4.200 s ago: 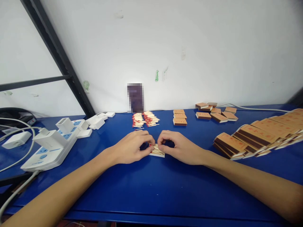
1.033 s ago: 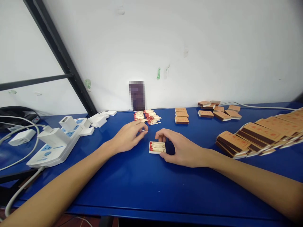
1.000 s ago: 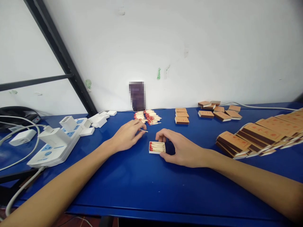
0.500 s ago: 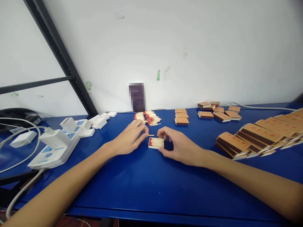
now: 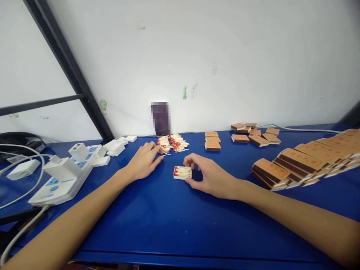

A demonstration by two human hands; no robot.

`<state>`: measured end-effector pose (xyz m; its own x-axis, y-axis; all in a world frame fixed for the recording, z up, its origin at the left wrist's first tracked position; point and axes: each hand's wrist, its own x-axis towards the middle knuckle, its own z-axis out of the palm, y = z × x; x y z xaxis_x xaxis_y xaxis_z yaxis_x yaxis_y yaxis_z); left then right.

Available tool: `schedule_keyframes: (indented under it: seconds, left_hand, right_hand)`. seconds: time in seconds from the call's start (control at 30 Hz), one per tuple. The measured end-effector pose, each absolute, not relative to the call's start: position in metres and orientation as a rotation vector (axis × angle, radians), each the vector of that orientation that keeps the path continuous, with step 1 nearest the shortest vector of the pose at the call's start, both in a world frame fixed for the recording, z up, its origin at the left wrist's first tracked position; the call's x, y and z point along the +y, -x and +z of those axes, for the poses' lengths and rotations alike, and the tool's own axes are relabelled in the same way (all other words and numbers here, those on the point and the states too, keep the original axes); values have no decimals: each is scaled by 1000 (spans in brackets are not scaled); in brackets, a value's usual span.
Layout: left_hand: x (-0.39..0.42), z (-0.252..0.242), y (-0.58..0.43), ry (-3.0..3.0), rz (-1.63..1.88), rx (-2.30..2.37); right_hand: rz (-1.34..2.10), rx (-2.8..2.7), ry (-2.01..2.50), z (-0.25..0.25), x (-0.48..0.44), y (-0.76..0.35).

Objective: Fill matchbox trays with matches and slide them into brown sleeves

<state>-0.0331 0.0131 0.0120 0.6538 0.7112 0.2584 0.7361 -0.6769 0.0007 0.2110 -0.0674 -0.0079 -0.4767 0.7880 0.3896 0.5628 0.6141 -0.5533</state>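
My right hand (image 5: 209, 174) grips a white matchbox tray (image 5: 182, 177) by its right end, thumb at the near side and fingers at the far side. Red-tipped matches (image 5: 183, 171) fill the tray, heads to the left. Farther back and to the left, my left hand (image 5: 144, 160) reaches the near edge of a pile of loose matches (image 5: 178, 143). Its thumb is apart from its fingers, and a single match (image 5: 166, 154) lies by the fingertips. Fingers hide part of the pile's left side.
Three closed matchboxes (image 5: 212, 146) lie in a column behind my right hand. More matchboxes (image 5: 260, 140) lie scattered at the back right, with long overlapping rows (image 5: 300, 159) nearer. A power strip (image 5: 67, 187) with chargers stands at left. A blurred upright panel (image 5: 161, 118) leans against the wall.
My left hand has moved from beside the tray back left to the match pile, and the match in its fingertips is gone from them. My right hand stays on the tray. The view shifts slightly.
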Motion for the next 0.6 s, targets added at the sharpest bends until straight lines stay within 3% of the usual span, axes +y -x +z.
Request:
schedule_keyframes:
  seconds: [0.2, 0.4, 0.6]
  left_hand:
    - [22, 5, 37, 2815, -330, -1289]
    - [-13, 28, 20, 3166, -504, -1028]
    - [-31, 29, 12, 3244, -409, -880]
  right_hand:
    - [475, -2215, 1053, -8, -68, -210]
    - [489, -2192, 1038, -9, -67, -211]
    - [524, -2177, 1038, -11, -66, -212]
